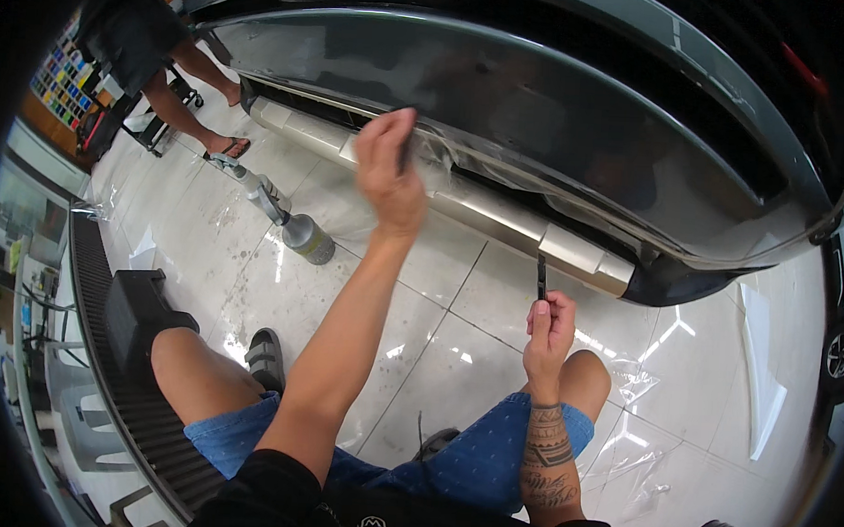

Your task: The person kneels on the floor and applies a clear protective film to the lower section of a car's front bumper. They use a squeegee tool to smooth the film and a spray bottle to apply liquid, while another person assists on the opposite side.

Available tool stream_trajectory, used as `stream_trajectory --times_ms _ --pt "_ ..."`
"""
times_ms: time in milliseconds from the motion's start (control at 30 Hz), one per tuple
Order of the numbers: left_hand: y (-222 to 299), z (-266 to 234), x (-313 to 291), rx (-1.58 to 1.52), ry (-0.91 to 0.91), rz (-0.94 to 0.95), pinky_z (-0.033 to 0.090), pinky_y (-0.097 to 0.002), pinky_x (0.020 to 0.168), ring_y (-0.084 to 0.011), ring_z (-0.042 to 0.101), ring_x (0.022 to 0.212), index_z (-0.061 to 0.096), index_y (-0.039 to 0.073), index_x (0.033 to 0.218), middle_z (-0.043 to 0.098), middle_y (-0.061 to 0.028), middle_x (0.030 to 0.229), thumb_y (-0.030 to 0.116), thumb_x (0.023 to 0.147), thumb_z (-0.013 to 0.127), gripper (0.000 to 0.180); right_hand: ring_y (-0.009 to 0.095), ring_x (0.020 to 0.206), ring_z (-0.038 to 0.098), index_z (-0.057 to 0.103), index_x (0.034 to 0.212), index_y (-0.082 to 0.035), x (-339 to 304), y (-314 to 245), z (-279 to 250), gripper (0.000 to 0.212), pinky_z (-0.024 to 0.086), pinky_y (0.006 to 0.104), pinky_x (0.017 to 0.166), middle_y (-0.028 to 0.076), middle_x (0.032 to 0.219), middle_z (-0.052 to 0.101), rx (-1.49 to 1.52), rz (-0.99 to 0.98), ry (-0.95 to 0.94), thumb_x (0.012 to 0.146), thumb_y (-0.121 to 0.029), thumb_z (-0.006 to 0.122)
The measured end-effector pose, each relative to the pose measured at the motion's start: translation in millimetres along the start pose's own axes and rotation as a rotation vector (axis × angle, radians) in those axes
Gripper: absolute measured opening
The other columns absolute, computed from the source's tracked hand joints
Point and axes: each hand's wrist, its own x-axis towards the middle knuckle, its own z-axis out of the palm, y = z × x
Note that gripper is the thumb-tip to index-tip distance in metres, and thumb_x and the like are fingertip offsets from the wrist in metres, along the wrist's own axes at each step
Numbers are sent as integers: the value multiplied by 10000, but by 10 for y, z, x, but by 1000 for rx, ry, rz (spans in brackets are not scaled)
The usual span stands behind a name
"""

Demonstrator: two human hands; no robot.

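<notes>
Holds a slim, straight black tool (542, 278) nearly upright in the right hand (549, 335), and a dark object (406, 153), blurred and mostly hidden, in the left hand (388, 179). Shows wrinkled clear film (438, 151) along the glossy dark bumper's (579, 120) lower edge.

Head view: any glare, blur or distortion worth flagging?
Head view: white light reflections glare off the glossy floor, and the dark car panel carries dimmer ones; head view: the left hand looks slightly motion-blurred, the right hand crisper; head view: fisheye bowing curves the dark slatted strip, and the corners go black.
</notes>
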Motion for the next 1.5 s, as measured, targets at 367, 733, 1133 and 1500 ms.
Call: stream_trajectory --times_ms 367,733,1133,1500 --pt "244 -53 -349 138 -741 114 432 -373 895 -295 554 1023 633 71 1122 597 -98 1094 -142 726 533 461 72 609 440 507 1043 0 37 133 35 138 373 229 541 14 687 507 46 76 3 951 -101 519" --pt "501 -461 -843 -891 -588 -1558 503 -443 792 -200 550 977 519 152 1055 520 -25 1080 308 956 475 189 70 525 328 490 654 1 60 -14 -150 393 260 271 469 -6 537 359 107 75 -52 955 -244 553" --pt "296 -1087 -1027 -694 -1728 -1486 539 -318 764 -128 560 967 568 79 1071 534 -7 1019 254 946 554 216 107 614 461 503 915 -4 -249 -15 120 156 390 241 536 42 745 494 -103 176 -95 764 36 501" --pt "367 -1325 -1144 -803 -1312 -1755 537 -300 654 -118 608 933 606 89 1011 616 -27 940 364 942 568 286 149 673 582 577 1001 22 -640 -595 532 136 481 270 596 58 845 575 446 699 -54 867 15 600"
